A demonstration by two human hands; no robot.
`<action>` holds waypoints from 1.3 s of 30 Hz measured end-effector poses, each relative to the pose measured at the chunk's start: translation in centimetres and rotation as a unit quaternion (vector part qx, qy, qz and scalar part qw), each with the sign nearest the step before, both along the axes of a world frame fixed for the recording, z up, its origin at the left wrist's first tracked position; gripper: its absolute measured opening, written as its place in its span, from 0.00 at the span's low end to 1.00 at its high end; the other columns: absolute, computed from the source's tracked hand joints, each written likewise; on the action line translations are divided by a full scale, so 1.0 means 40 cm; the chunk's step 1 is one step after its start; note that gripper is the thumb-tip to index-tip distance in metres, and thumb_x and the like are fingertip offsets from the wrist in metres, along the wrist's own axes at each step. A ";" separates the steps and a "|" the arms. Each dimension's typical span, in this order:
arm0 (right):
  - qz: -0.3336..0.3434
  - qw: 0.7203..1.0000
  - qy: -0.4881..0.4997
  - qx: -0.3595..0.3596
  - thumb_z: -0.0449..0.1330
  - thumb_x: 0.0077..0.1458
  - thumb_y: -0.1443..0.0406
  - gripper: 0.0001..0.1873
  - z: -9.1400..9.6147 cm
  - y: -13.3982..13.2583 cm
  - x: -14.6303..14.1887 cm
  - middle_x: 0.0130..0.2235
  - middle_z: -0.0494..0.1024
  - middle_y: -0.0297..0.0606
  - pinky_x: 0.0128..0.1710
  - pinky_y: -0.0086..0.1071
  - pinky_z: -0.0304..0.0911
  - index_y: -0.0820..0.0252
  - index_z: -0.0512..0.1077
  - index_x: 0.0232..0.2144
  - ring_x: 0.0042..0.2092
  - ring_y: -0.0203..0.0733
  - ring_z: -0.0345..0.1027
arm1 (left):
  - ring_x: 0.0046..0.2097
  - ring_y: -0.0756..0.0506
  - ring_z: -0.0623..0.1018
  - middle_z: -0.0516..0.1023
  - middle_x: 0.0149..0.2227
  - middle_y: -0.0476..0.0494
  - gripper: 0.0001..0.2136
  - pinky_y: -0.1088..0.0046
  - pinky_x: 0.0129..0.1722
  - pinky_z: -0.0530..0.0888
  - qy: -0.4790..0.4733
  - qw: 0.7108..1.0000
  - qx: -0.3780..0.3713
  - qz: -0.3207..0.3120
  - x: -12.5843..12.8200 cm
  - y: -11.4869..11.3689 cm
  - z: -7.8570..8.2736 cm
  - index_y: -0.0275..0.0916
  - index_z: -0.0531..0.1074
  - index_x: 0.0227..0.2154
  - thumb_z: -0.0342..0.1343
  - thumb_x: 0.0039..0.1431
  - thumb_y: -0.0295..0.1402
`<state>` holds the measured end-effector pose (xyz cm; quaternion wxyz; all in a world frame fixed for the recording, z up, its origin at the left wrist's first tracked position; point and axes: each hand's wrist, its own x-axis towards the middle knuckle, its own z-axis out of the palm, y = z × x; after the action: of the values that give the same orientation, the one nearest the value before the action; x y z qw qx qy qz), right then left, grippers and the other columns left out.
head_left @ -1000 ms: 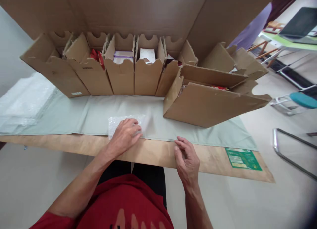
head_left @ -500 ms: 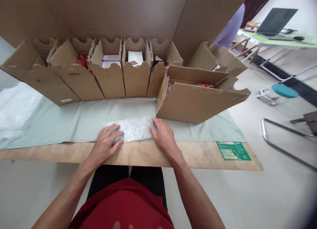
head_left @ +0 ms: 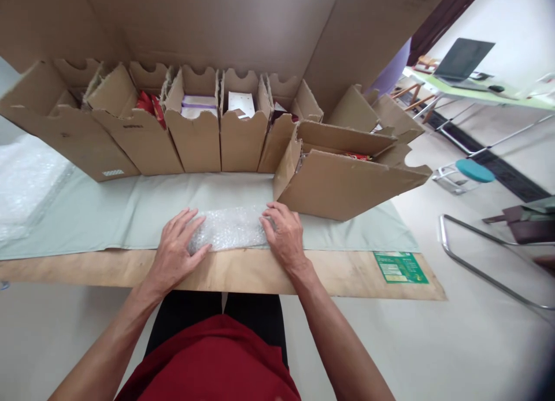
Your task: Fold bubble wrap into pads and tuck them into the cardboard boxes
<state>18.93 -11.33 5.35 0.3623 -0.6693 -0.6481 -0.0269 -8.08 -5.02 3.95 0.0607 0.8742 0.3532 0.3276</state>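
A small sheet of bubble wrap (head_left: 232,227) lies flat on the pale green cloth (head_left: 130,207) at the table's near edge. My left hand (head_left: 176,250) rests on its left end with fingers stretched out flat. On the right end sits my right hand (head_left: 284,236), fingers also flat and pressing down. Neither hand holds anything.
A row of open cardboard bins (head_left: 195,123) with packets stands behind the cloth, and a larger tilted carton (head_left: 347,178) lies at the right. A stack of bubble wrap (head_left: 26,184) sits far left. A green label (head_left: 401,267) marks the wooden table edge. Chairs and a laptop desk stand to the right.
My right hand moved from the table edge onto the right end of the bubble wrap. The sheet now lies spread between both hands.
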 end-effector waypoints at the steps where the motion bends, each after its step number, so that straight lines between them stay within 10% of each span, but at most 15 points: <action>1: 0.020 0.999 0.026 0.016 0.57 0.66 0.68 0.05 0.013 -0.010 -0.005 0.50 0.81 0.45 0.51 0.43 0.65 0.56 0.72 0.37 0.52 0.50 0.75 | 0.68 0.30 0.68 0.72 0.64 0.33 0.26 0.46 0.64 0.68 -0.002 1.000 0.001 0.002 -0.004 0.006 0.017 0.45 0.62 0.66 0.58 0.66 0.36; 9: 0.179 0.953 0.243 -0.021 0.60 0.64 0.71 0.08 0.079 -0.193 -0.012 0.46 0.83 0.35 0.52 0.41 0.72 0.51 0.70 0.40 0.50 0.44 0.77 | 0.62 0.36 0.76 0.78 0.60 0.41 0.42 0.52 0.60 0.75 0.023 0.974 -0.226 0.009 -0.108 -0.004 0.132 0.50 0.47 0.74 0.60 0.62 0.47; 14: 0.133 0.968 0.207 -0.053 0.63 0.60 0.71 0.20 -0.005 -0.278 0.013 0.52 0.82 0.40 0.59 0.49 0.69 0.49 0.74 0.53 0.59 0.51 0.72 | 0.61 0.37 0.78 0.84 0.51 0.45 0.11 0.51 0.65 0.71 0.019 0.968 -0.234 -0.087 -0.153 -0.086 0.056 0.48 0.79 0.48 0.57 0.65 0.40; 18: 0.145 0.970 0.192 -0.041 0.58 0.62 0.73 0.14 -0.015 -0.237 0.015 0.47 0.84 0.37 0.56 0.48 0.71 0.51 0.79 0.41 0.54 0.48 0.76 | 0.58 0.38 0.80 0.86 0.46 0.46 0.06 0.53 0.62 0.74 -0.045 0.975 -0.208 -0.066 -0.125 -0.078 0.045 0.45 0.78 0.37 0.57 0.66 0.34; 26: 0.078 0.947 0.295 0.102 0.60 0.64 0.66 0.04 0.116 -0.043 0.000 0.47 0.84 0.38 0.40 0.35 0.74 0.54 0.76 0.38 0.41 0.41 0.79 | 0.60 0.39 0.78 0.83 0.48 0.44 0.05 0.52 0.64 0.72 -0.186 0.982 -0.031 -0.026 -0.045 0.039 0.202 0.42 0.74 0.39 0.59 0.61 0.26; 34: 0.135 0.983 0.123 -0.007 0.53 0.63 0.73 0.15 -0.007 -0.103 0.043 0.52 0.82 0.42 0.59 0.51 0.71 0.55 0.77 0.42 0.58 0.50 0.74 | 0.66 0.36 0.72 0.79 0.57 0.40 0.12 0.50 0.62 0.74 -0.007 0.992 -0.101 -0.076 -0.146 0.006 0.047 0.43 0.77 0.45 0.52 0.64 0.26; 39: 0.085 0.996 0.030 0.001 0.49 0.62 0.78 0.23 -0.001 -0.157 0.097 0.55 0.80 0.43 0.57 0.51 0.72 0.55 0.77 0.47 0.58 0.49 0.74 | 0.65 0.38 0.73 0.76 0.60 0.43 0.16 0.51 0.63 0.73 0.002 0.992 -0.124 -0.002 -0.215 0.003 0.079 0.46 0.77 0.47 0.47 0.65 0.25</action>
<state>22.82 -17.63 5.31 0.3829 -0.6122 -0.6914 0.0236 -16.68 -4.91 7.10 0.1682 0.8614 0.3895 0.2792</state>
